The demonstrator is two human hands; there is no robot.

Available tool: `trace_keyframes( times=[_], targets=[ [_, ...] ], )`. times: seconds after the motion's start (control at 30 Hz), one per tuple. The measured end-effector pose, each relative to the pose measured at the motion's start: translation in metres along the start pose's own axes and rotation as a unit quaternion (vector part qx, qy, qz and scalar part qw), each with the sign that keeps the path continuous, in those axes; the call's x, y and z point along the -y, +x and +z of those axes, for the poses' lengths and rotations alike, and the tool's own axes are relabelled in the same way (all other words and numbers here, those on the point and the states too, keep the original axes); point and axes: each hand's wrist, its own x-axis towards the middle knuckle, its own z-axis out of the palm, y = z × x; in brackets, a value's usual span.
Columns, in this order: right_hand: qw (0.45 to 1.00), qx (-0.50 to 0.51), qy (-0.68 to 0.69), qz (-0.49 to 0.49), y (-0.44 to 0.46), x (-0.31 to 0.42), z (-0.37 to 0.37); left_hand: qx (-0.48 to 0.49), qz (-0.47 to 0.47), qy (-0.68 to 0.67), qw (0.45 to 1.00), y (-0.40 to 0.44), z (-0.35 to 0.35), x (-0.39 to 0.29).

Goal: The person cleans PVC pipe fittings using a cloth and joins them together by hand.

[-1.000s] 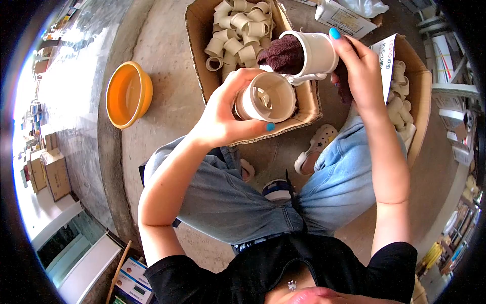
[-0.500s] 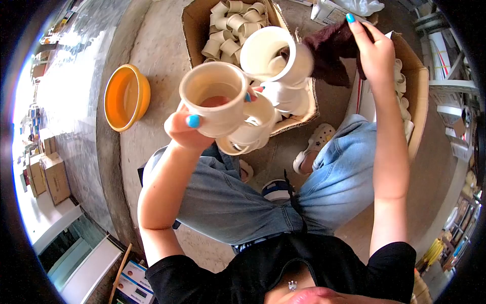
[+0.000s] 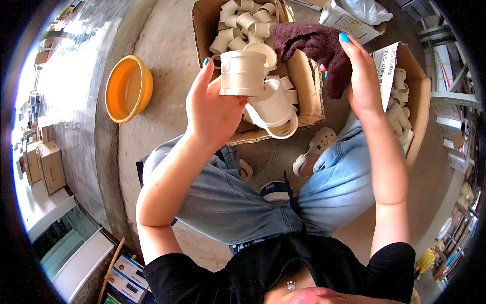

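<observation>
My left hand (image 3: pixel 215 104) holds a cream-white PVC pipe fitting (image 3: pixel 242 75) by its side, thumb up along the near edge. Just below and right of it, over the box, are more white pipe sections (image 3: pixel 273 109) with a round open end; I cannot tell whether they are joined to the held piece. A dark maroon cloth (image 3: pixel 316 43) is gripped in my right hand (image 3: pixel 362 76), with fingertips showing past its lower edge. The cloth's left end reaches over the box's edge, right of the fitting and apart from it.
An open cardboard box (image 3: pixel 309 96) of white fittings stands before my knees. Another carton (image 3: pixel 417 116) with fittings is at my right. An orange basin (image 3: pixel 129 90) sits on the floor at left. A white box (image 3: pixel 349 23) and a plastic bag (image 3: pixel 367 9) lie at the back.
My left hand has turned the fitting from open end up to side-on and moved it right and away from me. My right hand has come lower and left, with the cloth spread out further.
</observation>
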Motion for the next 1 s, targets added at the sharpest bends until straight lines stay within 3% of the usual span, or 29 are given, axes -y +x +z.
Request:
trace_keyframes(
  times=[0.07,0.17,0.23,0.33,0.4,0.5,0.53,0.6,0.73,0.77,0.87,0.93,1.0],
  targets=[
    [0.999,-0.028,0.04,-0.024,-0.006,0.002,0.013,0.015,-0.02,0.016,1.0,0.0,-0.002,0.0],
    [0.998,-0.011,-0.011,-0.062,-0.012,0.007,0.016,-0.025,-0.024,0.082,0.996,0.003,0.002,0.004],
    [0.991,-0.005,-0.081,-0.107,-0.023,0.013,0.02,0.012,-0.027,0.093,0.995,0.002,0.005,0.004],
    [0.895,0.069,-0.272,-0.347,-0.029,0.012,0.025,0.014,-0.022,0.118,0.993,0.004,0.009,0.006],
    [0.853,0.099,-0.31,-0.408,-0.037,0.007,0.034,-0.009,-0.018,0.145,0.989,0.005,0.01,0.008],
    [0.866,0.101,-0.261,-0.414,-0.038,0.004,0.045,-0.031,0.0,0.214,0.976,0.006,0.019,0.016],
    [0.887,0.104,-0.223,-0.391,-0.038,0.0,0.049,-0.05,0.018,0.327,0.943,0.002,0.022,0.021],
    [0.921,0.11,-0.146,-0.344,-0.041,-0.016,0.06,-0.025,0.041,0.425,0.904,-0.006,0.028,0.031],
    [0.936,0.035,-0.164,-0.309,-0.047,-0.014,0.072,-0.066,0.101,0.458,0.881,-0.011,0.033,0.038],
    [0.924,0.022,-0.175,-0.338,-0.044,-0.01,0.073,-0.069,0.122,0.471,0.871,-0.01,0.031,0.04],
    [0.933,0.062,-0.191,-0.297,-0.042,-0.009,0.071,-0.077,0.078,0.491,0.864,-0.011,0.023,0.037],
    [0.96,0.06,-0.134,-0.238,-0.037,0.001,0.072,-0.061,0.102,0.51,0.852,-0.009,0.017,0.043],
    [0.975,0.041,-0.093,-0.197,-0.03,0.0,0.069,-0.057,0.063,0.506,0.858,-0.01,0.018,0.039]
  ],
)
